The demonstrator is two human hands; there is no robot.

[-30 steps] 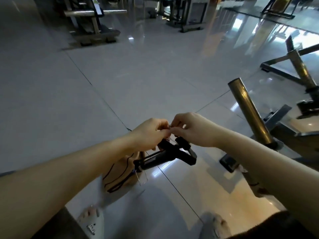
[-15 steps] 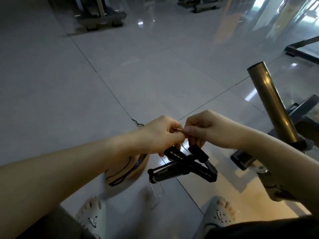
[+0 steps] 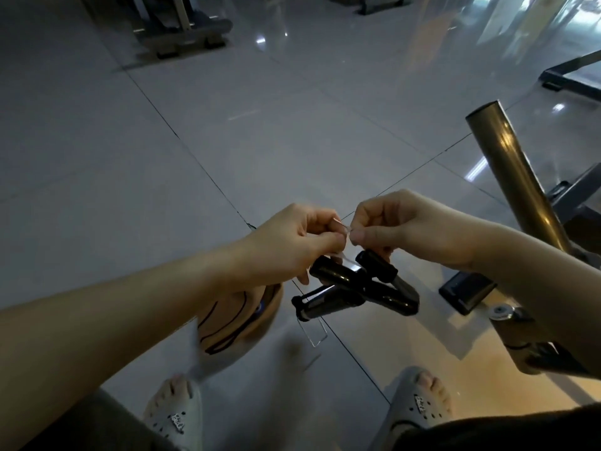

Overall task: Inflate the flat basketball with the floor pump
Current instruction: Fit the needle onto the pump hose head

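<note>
Right grip (image 3: 406, 229) on needle (image 3: 343, 226) above pump (image 3: 357, 288)

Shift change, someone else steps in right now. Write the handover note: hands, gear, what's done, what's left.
Left hand and right hand: both pinch a thin metal needle between their fingertips, just above the pump handle.
Floor pump: upright below the hands, in front of the feet.
Basketball: flat, on the floor under the left forearm.
Done: needle in hand.
Left: fit the needle to the pump, insert it into the ball, pump.
</note>
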